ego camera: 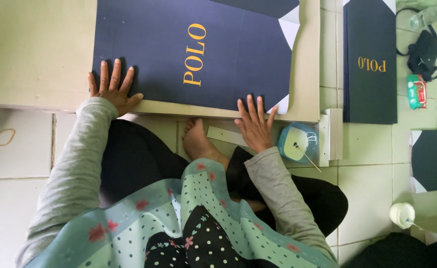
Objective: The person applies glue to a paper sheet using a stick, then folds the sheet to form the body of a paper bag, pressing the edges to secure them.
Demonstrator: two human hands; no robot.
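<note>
A large dark navy paper sheet (179,49) with gold lettering lies flat on a beige board (35,49) on the tiled floor. My left hand (112,87) presses flat on the sheet's near left corner, fingers spread. Over at the sheet's near right edge, my right hand (254,121) lies flat too, fingers spread across the sheet and the board's rim. Neither hand holds anything. My bare foot (198,141) rests just under the board's near edge, between my arms.
A small light-blue tub of white glue (298,143) with a thin stick stands right of my right hand. A stack of navy sheets (370,62) lies further right, beside a black bag (424,52), a clear bottle (434,14) and a small packet (417,91). A rubber band (3,136) lies at left.
</note>
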